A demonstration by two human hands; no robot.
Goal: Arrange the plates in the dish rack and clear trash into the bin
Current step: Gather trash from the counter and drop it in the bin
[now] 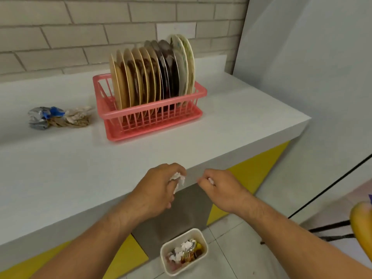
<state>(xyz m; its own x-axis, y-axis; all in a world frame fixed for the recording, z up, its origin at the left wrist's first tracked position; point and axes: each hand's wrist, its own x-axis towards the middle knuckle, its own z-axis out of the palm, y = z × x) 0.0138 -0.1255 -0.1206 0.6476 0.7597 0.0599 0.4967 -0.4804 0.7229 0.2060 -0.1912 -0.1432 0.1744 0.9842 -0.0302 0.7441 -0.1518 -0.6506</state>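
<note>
A pink dish rack [153, 115] stands on the white counter [60, 168] and holds several upright plates [153, 73], beige at the left, dark in the middle, patterned at the right. Crumpled trash [58, 117], foil, blue wrapper and brown paper, lies left of the rack. My left hand [157, 190] grips a crumpled white tissue [178, 179] at the counter's front edge. My right hand [219, 188] is curled beside it and pinches a small white scrap [211, 180]. Both hands hover above the white bin [184, 252] on the floor, which holds foil and paper scraps.
A brick wall runs behind the counter. The cabinet front below is yellow and grey. A white wall panel rises at the right. At the right edge are a yellow blurred object [362, 224] and black chair legs [332, 230] on the tiled floor.
</note>
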